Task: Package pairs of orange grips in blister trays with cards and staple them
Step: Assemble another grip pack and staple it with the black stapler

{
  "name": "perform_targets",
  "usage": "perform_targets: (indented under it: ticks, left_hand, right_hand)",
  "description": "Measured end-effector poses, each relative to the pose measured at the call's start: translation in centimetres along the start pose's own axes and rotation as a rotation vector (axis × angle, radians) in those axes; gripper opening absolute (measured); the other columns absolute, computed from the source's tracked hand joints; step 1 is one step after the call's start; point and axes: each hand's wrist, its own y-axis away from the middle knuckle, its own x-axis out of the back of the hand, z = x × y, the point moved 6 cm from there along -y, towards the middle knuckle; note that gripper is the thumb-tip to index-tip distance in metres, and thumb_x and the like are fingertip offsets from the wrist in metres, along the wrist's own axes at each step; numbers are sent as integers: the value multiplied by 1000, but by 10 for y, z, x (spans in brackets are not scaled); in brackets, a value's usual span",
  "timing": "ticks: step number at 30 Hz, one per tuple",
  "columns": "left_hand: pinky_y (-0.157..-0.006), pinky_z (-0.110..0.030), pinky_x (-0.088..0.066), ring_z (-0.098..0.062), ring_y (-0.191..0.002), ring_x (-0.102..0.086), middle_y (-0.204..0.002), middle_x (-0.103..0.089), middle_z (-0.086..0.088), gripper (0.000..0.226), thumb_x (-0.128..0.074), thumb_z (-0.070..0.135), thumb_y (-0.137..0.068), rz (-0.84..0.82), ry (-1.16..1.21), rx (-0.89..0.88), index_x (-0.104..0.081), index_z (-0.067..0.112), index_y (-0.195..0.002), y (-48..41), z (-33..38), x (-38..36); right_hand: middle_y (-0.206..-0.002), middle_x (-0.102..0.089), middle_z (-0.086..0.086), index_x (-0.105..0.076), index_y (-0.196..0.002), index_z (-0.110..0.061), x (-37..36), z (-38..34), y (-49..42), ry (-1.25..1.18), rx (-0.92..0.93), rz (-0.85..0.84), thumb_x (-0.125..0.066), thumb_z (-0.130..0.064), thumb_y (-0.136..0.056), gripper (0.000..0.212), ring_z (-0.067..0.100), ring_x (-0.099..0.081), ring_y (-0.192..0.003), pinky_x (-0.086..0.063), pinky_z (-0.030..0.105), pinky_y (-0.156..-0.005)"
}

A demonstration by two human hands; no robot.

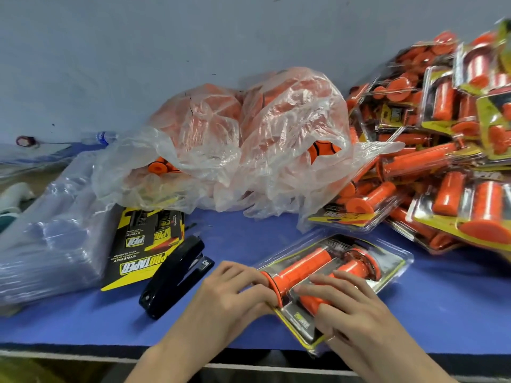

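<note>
Near the tabletop's point(83, 322) front edge, our blister tray point(398, 261) holds two orange grips point(301, 268) over its card point(301, 319); we judge stapling is left. The left hand point(235, 288) has its grip clamped on the tray's rim; the right hand point(340, 305) presses, grip apart. The stapler point(177, 275) lies beside; finished packs point(442, 134) crowd the right edge.
</note>
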Motion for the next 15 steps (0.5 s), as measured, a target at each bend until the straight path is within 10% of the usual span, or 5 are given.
perform_targets:
  ticks: [15]
  left_hand:
    - [-79, -20, -43, -9, -83, -55, -88, -62, 11, 23, -62, 41, -96, -45, -77, -23, -68, 22, -83, 8, 11, 16]
  right_hand:
    - [-106, -72, -16, -73, -73, -36, 0, -24, 8, -5, -92, 103, -56, -45, -92, 27, 9, -66, -107, -45, 43, -95]
